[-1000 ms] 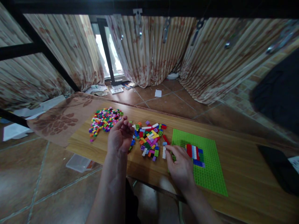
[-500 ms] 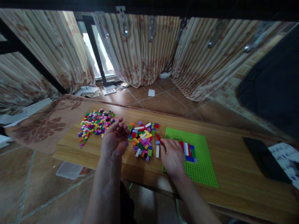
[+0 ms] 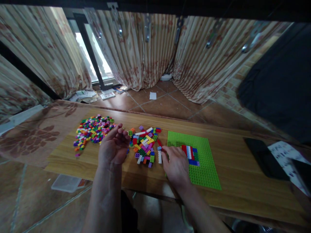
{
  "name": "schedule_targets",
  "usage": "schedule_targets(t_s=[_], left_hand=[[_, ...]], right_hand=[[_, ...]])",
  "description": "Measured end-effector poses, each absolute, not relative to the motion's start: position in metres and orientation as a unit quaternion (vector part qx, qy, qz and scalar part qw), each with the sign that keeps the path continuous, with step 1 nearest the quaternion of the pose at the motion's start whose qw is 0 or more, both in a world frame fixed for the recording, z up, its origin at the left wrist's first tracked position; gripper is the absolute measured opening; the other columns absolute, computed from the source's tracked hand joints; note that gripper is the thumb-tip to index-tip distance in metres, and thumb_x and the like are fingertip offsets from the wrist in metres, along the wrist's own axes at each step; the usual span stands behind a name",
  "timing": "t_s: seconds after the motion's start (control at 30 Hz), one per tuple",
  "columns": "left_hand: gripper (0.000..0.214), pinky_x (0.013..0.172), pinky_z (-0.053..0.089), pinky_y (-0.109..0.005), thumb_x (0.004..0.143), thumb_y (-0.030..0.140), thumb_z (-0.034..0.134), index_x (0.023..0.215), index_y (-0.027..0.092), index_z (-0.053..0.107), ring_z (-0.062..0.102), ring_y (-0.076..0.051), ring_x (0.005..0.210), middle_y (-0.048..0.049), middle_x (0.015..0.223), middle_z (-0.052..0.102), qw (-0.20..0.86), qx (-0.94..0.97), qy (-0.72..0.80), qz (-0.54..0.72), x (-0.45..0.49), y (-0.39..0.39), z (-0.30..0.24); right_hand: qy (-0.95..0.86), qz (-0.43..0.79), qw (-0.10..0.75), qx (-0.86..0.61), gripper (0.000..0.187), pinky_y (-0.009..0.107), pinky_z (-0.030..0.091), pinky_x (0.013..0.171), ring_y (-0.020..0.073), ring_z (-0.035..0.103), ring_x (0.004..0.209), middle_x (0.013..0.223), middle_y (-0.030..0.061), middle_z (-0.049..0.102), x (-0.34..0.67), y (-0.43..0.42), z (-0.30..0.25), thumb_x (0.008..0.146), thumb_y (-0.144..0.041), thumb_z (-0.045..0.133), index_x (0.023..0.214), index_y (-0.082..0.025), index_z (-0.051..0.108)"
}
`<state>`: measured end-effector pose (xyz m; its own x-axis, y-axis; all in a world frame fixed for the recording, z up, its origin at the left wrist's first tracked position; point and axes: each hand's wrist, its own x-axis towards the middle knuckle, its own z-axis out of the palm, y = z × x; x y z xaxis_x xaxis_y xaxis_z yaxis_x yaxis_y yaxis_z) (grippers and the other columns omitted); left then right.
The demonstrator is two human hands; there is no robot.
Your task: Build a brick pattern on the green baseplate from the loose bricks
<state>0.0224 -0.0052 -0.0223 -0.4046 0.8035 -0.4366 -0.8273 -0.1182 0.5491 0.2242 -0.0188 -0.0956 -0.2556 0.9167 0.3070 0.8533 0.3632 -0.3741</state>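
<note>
My left hand (image 3: 114, 147) rests palm up on the wooden table (image 3: 233, 181), fingers loosely curled, between two heaps of bricks; I cannot see anything in it. A heap of small coloured bricks (image 3: 91, 131) lies to its left, and a pile of larger mixed bricks (image 3: 144, 145) to its right. My right hand (image 3: 176, 165) lies palm down at the left edge of the green baseplate (image 3: 204, 171), fingertips by a white brick (image 3: 159, 157) and a red brick (image 3: 159, 142). A red, white, green and blue block of bricks (image 3: 190, 153) sits on the plate.
A black flat device (image 3: 264, 157) and a printed sheet (image 3: 288, 158) lie at the table's right end. A patterned brown cloth (image 3: 36, 132) covers the left end. Curtains (image 3: 145, 55) hang behind, papers (image 3: 84, 95) lie on the tiled floor, and a clear plastic box (image 3: 65, 183) sits below.
The view has swung to the right, so everything sits further left in the picture. My right hand has slid a little left toward the white brick. The left hand keeps its pose.
</note>
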Motion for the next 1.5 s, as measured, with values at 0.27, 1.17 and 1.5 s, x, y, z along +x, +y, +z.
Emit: schedule_targets(t_s=[0.27, 1.17, 1.5], left_hand=[[0.006, 0.051, 0.050, -0.016, 0.080, 0.010, 0.058, 0.083, 0.014, 0.061, 0.057, -0.007, 0.050, 0.0047, 0.054, 0.055, 0.550, -0.003, 0.390, 0.739, 0.030, -0.004, -0.023], [0.033, 0.101, 0.044, -0.045, 0.086, 0.013, 0.052, 0.116, 0.022, 0.064, 0.056, -0.025, 0.113, -0.0101, 0.121, 0.060, 0.234, 0.753, 0.508, 0.346, 0.163, -0.012, -0.071], [0.038, 0.102, 0.048, -0.043, 0.084, 0.010, 0.052, 0.120, 0.021, 0.059, 0.056, -0.024, 0.115, -0.0109, 0.130, 0.051, 0.213, 0.781, 0.507, 0.296, 0.173, -0.016, -0.084]], right_hand=[[-0.803, 0.047, 0.234, -0.545, 0.018, 0.038, 0.040, 0.075, 0.0242, 0.055, 0.084, 0.085, 0.0069, 0.067, 0.218, -0.035, -0.101, 0.089, -0.025, 0.055, 0.103, -0.020, 0.065], [-0.583, 0.237, 0.398, -0.668, 0.028, 0.036, 0.051, 0.071, 0.0212, 0.067, 0.074, 0.084, 0.0095, 0.074, 0.330, -0.004, -0.082, 0.081, -0.034, 0.056, 0.094, -0.016, 0.072], [-0.626, 0.186, 0.319, -0.687, 0.022, 0.029, 0.045, 0.061, 0.0195, 0.067, 0.066, 0.075, 0.0060, 0.074, 0.325, -0.006, -0.077, 0.084, -0.030, 0.053, 0.082, -0.021, 0.073]])
